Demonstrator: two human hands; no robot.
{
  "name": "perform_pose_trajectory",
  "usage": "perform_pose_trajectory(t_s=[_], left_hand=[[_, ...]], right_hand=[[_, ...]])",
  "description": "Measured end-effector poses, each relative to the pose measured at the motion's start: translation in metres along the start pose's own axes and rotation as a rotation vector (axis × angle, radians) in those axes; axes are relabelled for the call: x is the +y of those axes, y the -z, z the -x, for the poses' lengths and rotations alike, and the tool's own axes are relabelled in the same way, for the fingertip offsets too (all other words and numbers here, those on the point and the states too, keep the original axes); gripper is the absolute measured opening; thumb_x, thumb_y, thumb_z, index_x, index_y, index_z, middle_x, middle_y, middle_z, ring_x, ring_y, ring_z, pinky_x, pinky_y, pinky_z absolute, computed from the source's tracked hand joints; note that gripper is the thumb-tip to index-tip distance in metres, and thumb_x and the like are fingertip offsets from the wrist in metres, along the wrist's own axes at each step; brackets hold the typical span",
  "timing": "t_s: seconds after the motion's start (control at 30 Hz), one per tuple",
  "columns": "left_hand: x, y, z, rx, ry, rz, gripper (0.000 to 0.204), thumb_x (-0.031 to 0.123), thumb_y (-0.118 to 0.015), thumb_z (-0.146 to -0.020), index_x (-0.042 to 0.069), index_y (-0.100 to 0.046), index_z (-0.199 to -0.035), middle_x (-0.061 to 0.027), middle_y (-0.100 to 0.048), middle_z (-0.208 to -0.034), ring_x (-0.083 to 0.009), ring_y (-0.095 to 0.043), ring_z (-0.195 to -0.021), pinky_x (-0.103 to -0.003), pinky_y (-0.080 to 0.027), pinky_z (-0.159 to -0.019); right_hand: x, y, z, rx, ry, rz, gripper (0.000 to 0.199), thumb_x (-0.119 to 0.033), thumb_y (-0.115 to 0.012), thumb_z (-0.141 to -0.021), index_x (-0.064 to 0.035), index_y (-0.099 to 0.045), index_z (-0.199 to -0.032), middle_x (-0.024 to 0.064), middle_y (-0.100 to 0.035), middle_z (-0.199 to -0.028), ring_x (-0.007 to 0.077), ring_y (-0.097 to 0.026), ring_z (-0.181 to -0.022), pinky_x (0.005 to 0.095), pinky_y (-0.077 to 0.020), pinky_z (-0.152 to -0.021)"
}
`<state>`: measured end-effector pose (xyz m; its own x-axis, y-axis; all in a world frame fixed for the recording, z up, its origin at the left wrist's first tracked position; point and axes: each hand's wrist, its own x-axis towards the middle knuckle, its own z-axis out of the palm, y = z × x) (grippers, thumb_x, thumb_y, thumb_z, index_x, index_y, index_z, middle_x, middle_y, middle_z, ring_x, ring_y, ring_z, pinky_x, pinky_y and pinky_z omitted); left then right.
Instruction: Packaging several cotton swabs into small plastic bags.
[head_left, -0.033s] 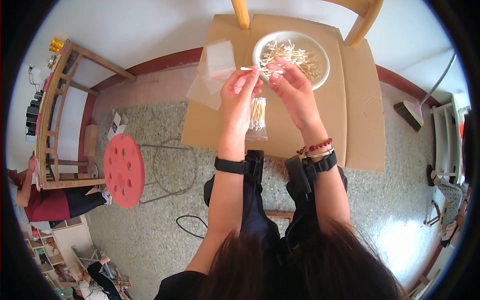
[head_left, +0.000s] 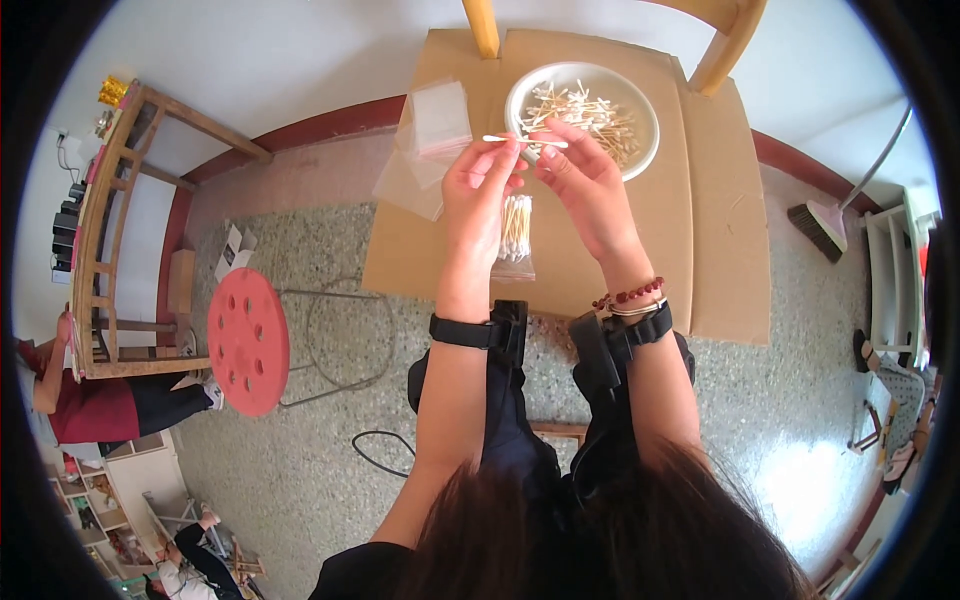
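My left hand (head_left: 475, 185) pinches a cotton swab (head_left: 526, 141) between thumb and forefinger, its white tips pointing left and right. Around the swab's right end, the thumb and fingers of my right hand (head_left: 592, 195) close in. Both hands are raised over the near left edge of a white bowl (head_left: 648, 105), which holds a loose heap of cotton swabs (head_left: 590, 115). Just below my fingers, a clear plastic bag (head_left: 514, 268) lies with a neat row of cotton swabs (head_left: 516, 225) in it, partly hidden by my left hand.
Flat cardboard (head_left: 640, 260) covers the work surface. Clear zip bags (head_left: 440, 115) lie at its left. A wooden chair back (head_left: 728, 45) rises behind. A red round stool (head_left: 248, 340) stands left, a broom (head_left: 822, 230) right. Other people sit far left.
My right hand has shifted very slightly at the swab's right end. Everything else looks the same.
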<state>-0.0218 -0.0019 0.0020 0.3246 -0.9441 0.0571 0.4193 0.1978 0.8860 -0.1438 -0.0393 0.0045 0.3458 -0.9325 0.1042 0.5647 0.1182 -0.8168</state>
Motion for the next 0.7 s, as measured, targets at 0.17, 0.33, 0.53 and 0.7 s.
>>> perform_pose_trajectory(t_s=[0.17, 0.33, 0.53, 0.7], left_hand=[[0.0, -0.0042, 0.0006, -0.043, -0.013, -0.002, 0.019, 0.014, -0.062, -0.083, 0.005, -0.059, -0.099, -0.0052, -0.061, -0.094, -0.0116, -0.054, -0.077, -0.024, -0.043, -0.067], [0.0003, -0.0037, -0.0002, -0.047, -0.018, -0.009, 0.019, 0.014, -0.063, -0.083, 0.005, -0.058, -0.1, -0.0058, -0.061, -0.094, -0.0118, -0.054, -0.077, -0.023, -0.043, -0.066], [0.0015, -0.0034, -0.0002, -0.037, -0.027, -0.036, 0.019, 0.016, -0.062, -0.084, 0.005, -0.058, -0.098, -0.0063, -0.061, -0.094, -0.0118, -0.054, -0.077, -0.023, -0.043, -0.066], [0.0023, -0.0083, -0.0008, 0.061, -0.327, -0.272, 0.023, 0.007, -0.068, -0.076, 0.006, -0.06, -0.098, -0.0043, -0.06, -0.094, -0.011, -0.054, -0.076, -0.023, -0.043, -0.066]], right_hand=[[0.0084, 0.0053, -0.0021, -0.069, -0.021, -0.092, 0.021, -0.01, -0.056, -0.087, -0.0001, -0.056, -0.105, 0.0062, -0.06, -0.099, 0.0122, -0.057, -0.09, 0.0276, -0.0466, -0.084], [0.01, 0.0062, -0.0023, -0.073, 0.001, -0.068, 0.017, -0.011, -0.056, -0.087, -0.0012, -0.059, -0.101, 0.0044, -0.061, -0.096, 0.0103, -0.056, -0.087, 0.0261, -0.0461, -0.081], [0.0076, 0.0051, -0.0015, -0.08, -0.007, -0.046, 0.016, -0.012, -0.057, -0.087, -0.0026, -0.059, -0.1, 0.0027, -0.061, -0.094, 0.008, -0.055, -0.087, 0.0246, -0.0445, -0.08], [0.0069, 0.0009, -0.0015, 0.029, 0.059, 0.094, 0.015, -0.012, -0.061, -0.084, -0.0028, -0.061, -0.096, 0.0006, -0.062, -0.087, 0.0067, -0.055, -0.081, 0.0225, -0.0441, -0.075]])
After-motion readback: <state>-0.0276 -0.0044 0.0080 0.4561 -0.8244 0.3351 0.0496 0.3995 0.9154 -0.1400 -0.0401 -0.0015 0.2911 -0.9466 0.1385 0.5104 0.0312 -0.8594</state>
